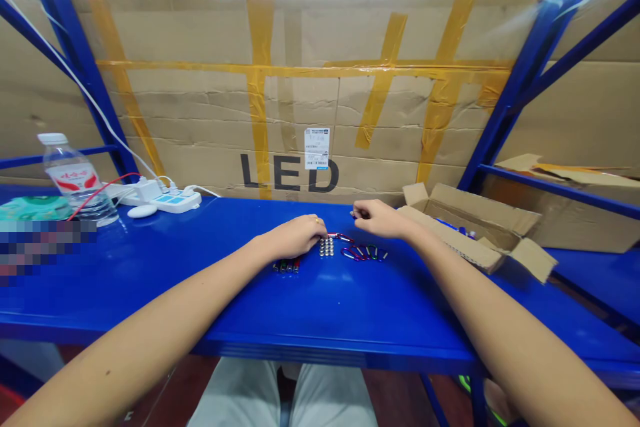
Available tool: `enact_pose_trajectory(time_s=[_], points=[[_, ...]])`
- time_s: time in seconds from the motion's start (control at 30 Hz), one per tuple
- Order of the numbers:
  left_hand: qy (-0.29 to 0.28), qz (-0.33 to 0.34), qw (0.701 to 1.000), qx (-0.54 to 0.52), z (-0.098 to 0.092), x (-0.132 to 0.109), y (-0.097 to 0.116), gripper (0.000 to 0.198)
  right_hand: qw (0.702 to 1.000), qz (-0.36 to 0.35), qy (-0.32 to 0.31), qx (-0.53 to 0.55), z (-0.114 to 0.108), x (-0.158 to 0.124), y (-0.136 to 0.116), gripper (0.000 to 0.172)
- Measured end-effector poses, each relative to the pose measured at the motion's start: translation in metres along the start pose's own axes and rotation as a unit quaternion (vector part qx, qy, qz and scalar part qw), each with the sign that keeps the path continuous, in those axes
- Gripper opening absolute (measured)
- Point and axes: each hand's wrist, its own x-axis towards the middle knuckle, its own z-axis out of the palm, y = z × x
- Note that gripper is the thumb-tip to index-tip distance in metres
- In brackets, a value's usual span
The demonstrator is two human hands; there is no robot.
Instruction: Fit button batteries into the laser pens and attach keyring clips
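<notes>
My left hand (300,237) is closed with its fingers pointing down, at the upper left of a block of small round silver pieces (327,248). What its fingertips hold is hidden. Partly under that hand lie several short tubes with silver ends (287,267), some red or green. My right hand (376,218) hovers to the right with fingers pinched around a small dark piece (353,215), too small to name. Between the hands is a red carabiner (345,238). Below the right hand several coloured carabiners (365,253) form a row on the blue table (340,307).
An open cardboard box (480,217) with blue items inside stands at the right. To the left are a water bottle (77,180) and a white power strip (175,200) with cables. A large carton (210,113) walls off the back between blue posts.
</notes>
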Motion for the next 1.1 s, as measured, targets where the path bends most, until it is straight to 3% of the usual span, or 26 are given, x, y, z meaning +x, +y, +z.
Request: enact_pose_trajectory(time_s=[0.57,1.1], points=[[-0.041,0.038,0.997,-0.056,-0.015,-0.007,0.014,0.023,1.000,-0.008,0.000,0.010,0.003,0.001,0.000,0.007],[-0.054,0.041,0.998,0.004,-0.012,-0.003,0.029,0.016,1.000,-0.008,-0.005,0.002,0.003,0.001,-0.004,0.007]])
